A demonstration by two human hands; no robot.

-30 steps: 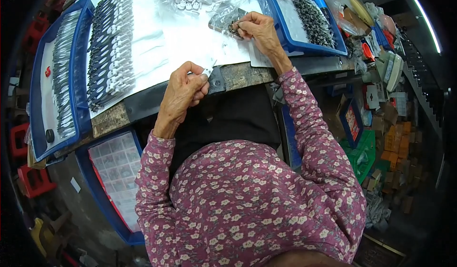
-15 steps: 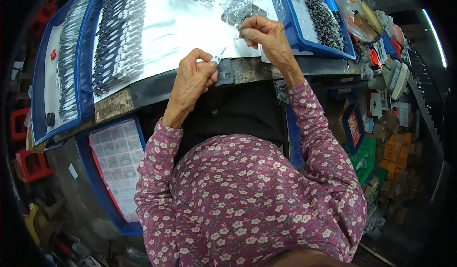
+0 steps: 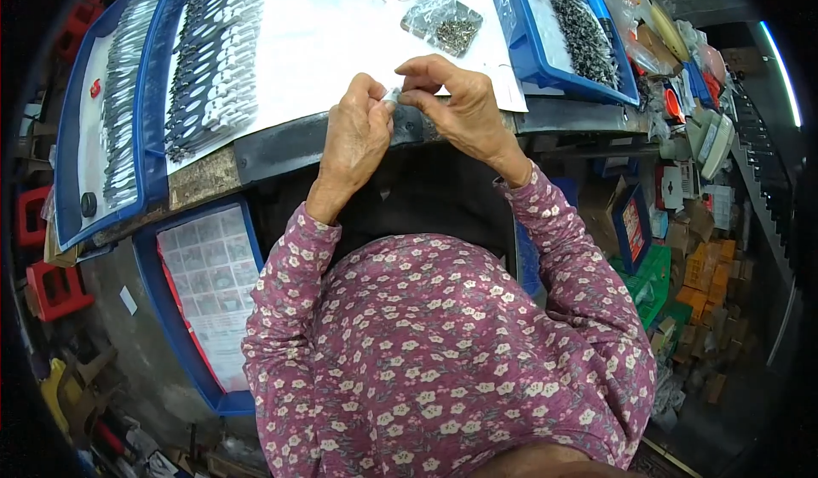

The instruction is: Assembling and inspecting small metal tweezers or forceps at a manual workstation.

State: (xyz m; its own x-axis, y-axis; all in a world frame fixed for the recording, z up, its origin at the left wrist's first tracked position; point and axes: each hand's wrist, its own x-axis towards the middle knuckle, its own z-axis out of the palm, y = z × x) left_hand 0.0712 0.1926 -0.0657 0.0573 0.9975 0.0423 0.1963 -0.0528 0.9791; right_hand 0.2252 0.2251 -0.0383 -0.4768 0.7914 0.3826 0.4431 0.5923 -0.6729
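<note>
White plastic piece [image 3: 392, 95], small and pale, sits at the fingertips of the left hand [image 3: 351, 141], above the near edge of the worktable [image 3: 281, 152] and in the gap between the two hands. The left thumb and forefinger pinch it narrowly, covering its lower part. On the right hand [image 3: 473, 110], the thumb and forefinger tips stand apart with nothing clearly visible between them; the thumb is at or just beside the piece, and I can't tell whether it touches. The step in hand looks like close fingertip work on this one piece, the left hand steadying it and the right working at its exposed end. That calls, I judge, for a still left pinch and a light, exact right fingertip. As far as such a small, half-covered shape can be read, its long axis slants away from the body and to the right, the free end pointing toward the small brass-coloured metal parts [image 3: 455, 37] lying farther off by a clear plastic bag [image 3: 421, 14].
</note>
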